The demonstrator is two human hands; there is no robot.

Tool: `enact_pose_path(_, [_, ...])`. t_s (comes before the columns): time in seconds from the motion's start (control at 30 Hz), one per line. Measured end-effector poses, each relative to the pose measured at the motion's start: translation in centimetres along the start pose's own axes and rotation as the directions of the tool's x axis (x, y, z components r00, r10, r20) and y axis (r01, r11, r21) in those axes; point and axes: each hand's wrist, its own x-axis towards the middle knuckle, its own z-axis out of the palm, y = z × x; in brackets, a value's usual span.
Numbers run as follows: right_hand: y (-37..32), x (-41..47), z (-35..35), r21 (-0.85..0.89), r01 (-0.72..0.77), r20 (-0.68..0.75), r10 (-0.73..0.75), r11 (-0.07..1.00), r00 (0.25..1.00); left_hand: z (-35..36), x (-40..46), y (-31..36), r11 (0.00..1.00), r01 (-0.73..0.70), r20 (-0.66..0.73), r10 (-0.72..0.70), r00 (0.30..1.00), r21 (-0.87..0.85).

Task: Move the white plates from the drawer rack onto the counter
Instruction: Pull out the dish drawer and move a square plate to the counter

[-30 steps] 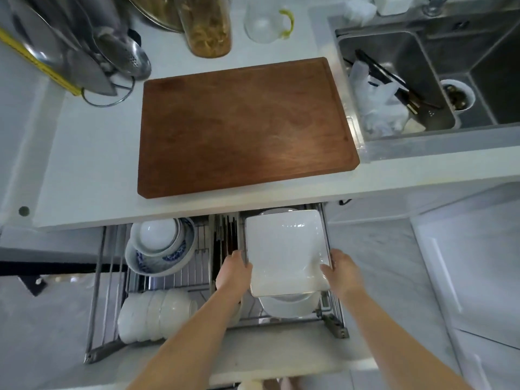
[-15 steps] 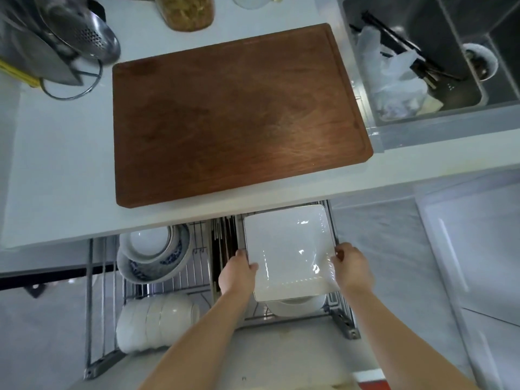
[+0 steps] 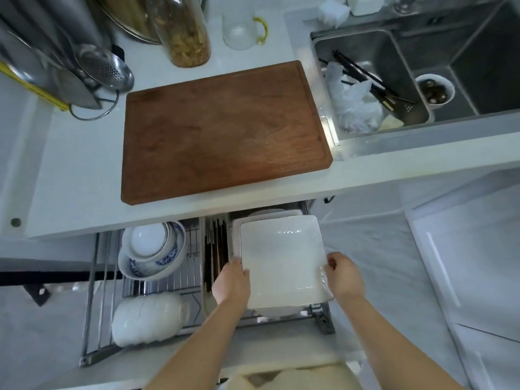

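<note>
A: Compared with a moment back, the square white plate [image 3: 282,260] has come up and slid toward me; another square plate [image 3: 235,235] now shows behind its far left corner, where before the stack looked like one.

B: And your hold?

A: Both hands closed on it. My left hand [image 3: 232,281] is pinching the near left edge, thumb on top at the rim; my right hand [image 3: 343,275] is clamped on the right edge, fingers [image 3: 332,263] curled over the lip. The plate sits between them, tilted a little, above the drawer rack [image 3: 157,287], not on the counter [image 3: 78,175] yet.

B: How will it handle?

A: I'd judge it glazed ceramic: stiff, fairly heavy, slick, and it would chip on the counter lip. Opposite side edges are the right place to hold it, thumbs on top, fingers under.

B: Beyond your hands?

A: Just under the grip, a round white plate [image 3: 278,312] peeks out at the near edge. Left of my left hand, dark chopsticks [image 3: 215,249] stand in a slot, then stacked white bowls [image 3: 146,319] and blue-patterned bowls [image 3: 152,253]. Past the plate's far edge is the counter overhang, then the wooden cutting board [image 3: 222,130]. Far right of that is the sink [image 3: 472,52], and at the back a glass jar [image 3: 183,32].

B: Landing spot?

A: Probably the board, or the bare counter left of it.
</note>
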Motion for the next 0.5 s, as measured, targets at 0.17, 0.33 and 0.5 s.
enact_pose_path(0.17, [3.9,-1.7,-5.6,0.105,0.036,-0.040,-0.032,0.994,0.999,0.4,-4.8,4.0,0.989,-0.070,-0.032,0.067,0.997,-0.132])
enact_pose_path(0.33, [9.5,-3.1,-13.0,0.223,0.038,-0.123,-0.011,0.974,0.992,2.0,-9.6,10.5,0.926,-0.186,-0.009,0.194,0.981,-0.328])
enact_pose_path(0.5, [15.2,-4.3,-20.5,0.265,0.017,-0.251,0.052,0.964,0.967,3.8,-14.6,17.5,0.885,-0.333,-0.058,0.333,0.941,-0.324])
